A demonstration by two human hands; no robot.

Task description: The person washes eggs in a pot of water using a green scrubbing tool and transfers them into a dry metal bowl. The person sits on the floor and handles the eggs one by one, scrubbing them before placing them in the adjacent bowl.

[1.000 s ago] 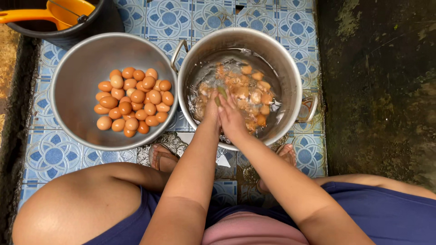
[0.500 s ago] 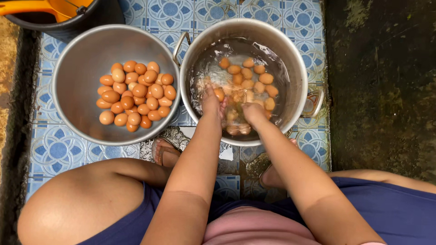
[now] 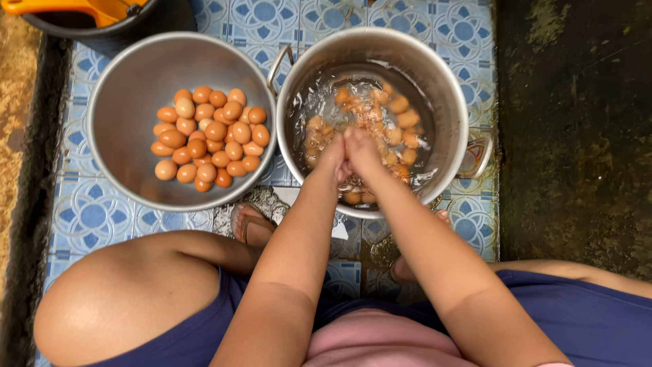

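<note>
A steel pot [image 3: 448,88] with two handles stands on the tiled floor and holds water and several brown eggs [image 3: 401,119]. My left hand [image 3: 331,153] and my right hand [image 3: 362,149] are pressed together in the water near the pot's front side. Whatever lies between the palms is hidden, so I cannot tell if they hold an egg. To the left, a wide steel bowl [image 3: 132,81] contains a heap of several brown eggs [image 3: 207,143] out of water.
A dark bucket [image 3: 136,24] with an orange scoop [image 3: 88,8] sits at the top left. Blue patterned tiles [image 3: 88,214] lie under the vessels. Dark mossy ground [image 3: 577,136] runs along the right. My knees and sandalled feet [image 3: 248,224] are below the pot.
My hands parted in the water half a second ago and have come together again. The view has shifted slightly.
</note>
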